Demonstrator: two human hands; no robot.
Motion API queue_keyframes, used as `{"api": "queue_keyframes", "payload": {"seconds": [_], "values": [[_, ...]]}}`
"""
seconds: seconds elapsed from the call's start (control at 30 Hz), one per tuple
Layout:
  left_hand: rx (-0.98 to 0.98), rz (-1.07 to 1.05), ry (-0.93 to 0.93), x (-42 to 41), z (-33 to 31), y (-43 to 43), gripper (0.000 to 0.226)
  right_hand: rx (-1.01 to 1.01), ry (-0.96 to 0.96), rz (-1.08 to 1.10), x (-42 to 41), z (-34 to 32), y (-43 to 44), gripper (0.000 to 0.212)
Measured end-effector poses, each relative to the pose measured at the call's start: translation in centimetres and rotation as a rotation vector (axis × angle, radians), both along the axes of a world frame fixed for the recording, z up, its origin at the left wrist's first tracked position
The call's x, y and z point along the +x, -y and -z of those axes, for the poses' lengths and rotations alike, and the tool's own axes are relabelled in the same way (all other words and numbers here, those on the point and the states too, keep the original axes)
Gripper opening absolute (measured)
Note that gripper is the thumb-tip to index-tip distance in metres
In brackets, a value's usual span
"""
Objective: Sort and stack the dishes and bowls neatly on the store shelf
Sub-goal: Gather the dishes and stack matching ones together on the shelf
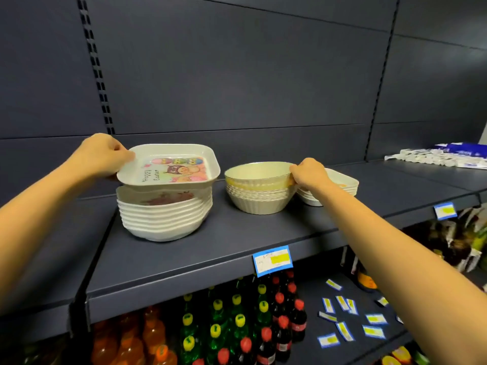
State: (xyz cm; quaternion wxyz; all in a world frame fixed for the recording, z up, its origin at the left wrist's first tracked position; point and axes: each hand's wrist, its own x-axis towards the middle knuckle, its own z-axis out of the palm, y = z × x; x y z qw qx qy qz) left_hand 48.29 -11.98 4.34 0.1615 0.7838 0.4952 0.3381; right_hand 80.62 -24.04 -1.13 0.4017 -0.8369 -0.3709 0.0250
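A square white dish with a cartoon print (pixel 168 165) is held tilted just above a stack of several white square dishes (pixel 164 217) on the dark shelf (pixel 184 259). My left hand (pixel 105 154) pinches its left rim. To the right stands a stack of round cream bowls (pixel 258 188). My right hand (pixel 309 172) grips the right rim of the top bowl. Behind that hand sits a short stack of white square dishes (pixel 340 184), partly hidden.
Blue and white packets (pixel 442 155) lie at the far right of the shelf. Blue price tags (pixel 272 260) hang on the shelf's front edge. Below are soda bottles (pixel 237 325) and loose labels (pixel 350 320). The dark back panel rises behind.
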Motion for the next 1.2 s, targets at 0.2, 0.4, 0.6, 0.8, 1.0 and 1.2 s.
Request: {"api": "queue_keyframes", "payload": {"seconds": [0.2, 0.4, 0.6, 0.8, 1.0, 1.2], "values": [[-0.026, -0.015, 0.051, 4.5, 0.0, 1.9, 0.024, -0.134, 0.146, -0.075, 4.4, -0.4, 1.8, 0.039], [-0.081, 0.018, 0.112, 12.7, -0.3, 4.1, 0.025, -0.135, 0.116, -0.162, 10.3, -1.7, 5.3, 0.035], [-0.082, 0.033, 0.078, 21.9, 0.8, 6.3, 0.029, -0.127, 0.139, -0.195, 15.9, -1.8, 7.8, 0.036], [-0.011, -0.053, -0.065, 29.9, 2.1, 7.6, 0.025, -0.135, 0.151, -0.247, 20.3, -1.4, 9.4, 0.030], [0.002, -0.115, -0.173, 34.4, 3.3, 7.8, 0.024, -0.131, 0.143, -0.292, 22.8, -0.6, 9.6, 0.030], [0.038, -0.190, -0.250, 35.8, 3.6, 7.6, 0.031, -0.130, 0.116, -0.330, 23.7, 0.1, 8.7, 0.030]]}}
